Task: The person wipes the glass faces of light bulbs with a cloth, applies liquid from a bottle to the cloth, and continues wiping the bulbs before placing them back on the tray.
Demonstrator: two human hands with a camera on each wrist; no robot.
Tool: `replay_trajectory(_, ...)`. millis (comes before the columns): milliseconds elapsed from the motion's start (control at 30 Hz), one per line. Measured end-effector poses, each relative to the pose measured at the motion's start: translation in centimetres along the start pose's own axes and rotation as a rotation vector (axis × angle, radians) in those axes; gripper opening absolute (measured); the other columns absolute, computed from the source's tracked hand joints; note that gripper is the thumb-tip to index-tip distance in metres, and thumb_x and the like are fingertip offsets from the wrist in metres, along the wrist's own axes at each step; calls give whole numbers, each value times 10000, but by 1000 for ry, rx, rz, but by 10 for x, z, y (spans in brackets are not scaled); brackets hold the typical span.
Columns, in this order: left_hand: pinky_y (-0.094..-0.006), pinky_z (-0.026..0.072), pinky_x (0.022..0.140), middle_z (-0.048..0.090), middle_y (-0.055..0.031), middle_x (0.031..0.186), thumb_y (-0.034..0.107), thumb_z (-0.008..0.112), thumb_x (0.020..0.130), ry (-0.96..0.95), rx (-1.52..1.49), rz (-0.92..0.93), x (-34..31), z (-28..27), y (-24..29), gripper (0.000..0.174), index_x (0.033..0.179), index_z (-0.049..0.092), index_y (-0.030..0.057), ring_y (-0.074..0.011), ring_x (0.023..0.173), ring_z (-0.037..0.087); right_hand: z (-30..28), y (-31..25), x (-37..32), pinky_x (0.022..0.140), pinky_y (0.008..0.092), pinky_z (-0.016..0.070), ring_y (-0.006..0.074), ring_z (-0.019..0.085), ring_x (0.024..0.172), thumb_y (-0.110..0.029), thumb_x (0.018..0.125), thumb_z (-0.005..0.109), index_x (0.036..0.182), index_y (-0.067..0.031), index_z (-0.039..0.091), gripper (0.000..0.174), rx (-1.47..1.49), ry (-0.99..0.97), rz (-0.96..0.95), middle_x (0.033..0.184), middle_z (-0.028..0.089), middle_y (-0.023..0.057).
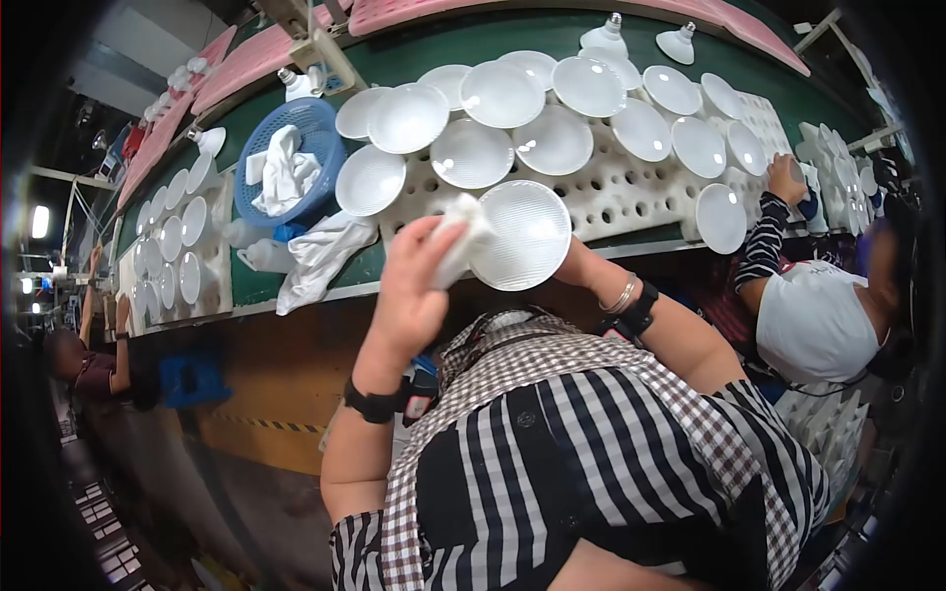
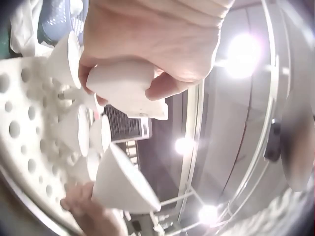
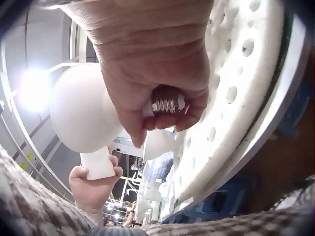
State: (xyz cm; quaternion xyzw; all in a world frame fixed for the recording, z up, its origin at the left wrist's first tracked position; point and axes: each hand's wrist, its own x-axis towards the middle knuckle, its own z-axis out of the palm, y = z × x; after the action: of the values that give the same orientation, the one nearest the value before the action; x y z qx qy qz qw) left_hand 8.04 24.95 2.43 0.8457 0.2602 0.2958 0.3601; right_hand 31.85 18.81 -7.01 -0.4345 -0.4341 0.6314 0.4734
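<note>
My left hand (image 1: 414, 281) pinches a folded white cloth or pad (image 1: 461, 236) beside the left rim of a white reflector lamp (image 1: 522, 236). In the left wrist view, fingers and thumb of the left hand (image 2: 152, 39) curl round the white pad (image 2: 123, 88). The right hand (image 1: 579, 264) is partly hidden behind the lamp. The right wrist view shows the right hand (image 3: 157, 64) gripping the lamp (image 3: 83, 108) by its neck, with its metal screw base (image 3: 168, 101) between the curled fingers. The lamp's broad face points up toward the head camera.
Several white lamps (image 1: 473, 153) stand face up in a perforated white board (image 1: 631, 182) beyond my hands. At left are a blue basket (image 1: 325, 148) with cloths, a draped white cloth (image 1: 325, 258) and a bottle (image 1: 266, 256). A person (image 1: 818, 315) works at right.
</note>
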Motion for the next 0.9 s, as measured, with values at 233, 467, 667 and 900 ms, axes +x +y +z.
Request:
replay_trajectory(233,-457,379,946,531,-104,1307,233,667,822,11,503,295,39,61,37,411,1228,623,190,-314,1141,485,-10,38,0,966,346,469,203,576,1159,-135,840,696,1308,-56,521,506,-258,-27,-375,1263,595,104)
replay_trajectory(467,-449,399,912,563,-113,1289,153,655,803,104,527,192,27,62,31,408,1210,640,142,-316,1061,530,-10,9,-37,942,330,499,173,601,1117,-113,861,677,1295,-43,533,462,270,155,-170,1241,615,95)
replay_trajectory(667,-423,370,890,580,-47,1241,120,659,726,20,506,418,51,81,61,420,1138,660,197,-272,1079,514,-14,39,-28,881,337,514,179,631,1049,-113,882,639,1203,-53,594,329,275,224,-276,1146,658,87)
replay_trajectory(900,-417,392,923,602,-95,1248,117,593,851,144,121,10,46,50,14,290,1127,680,136,-312,1065,538,-1,-1,-36,893,318,509,207,628,1085,-101,870,659,1228,-24,587,373,-106,143,-269,1165,655,137)
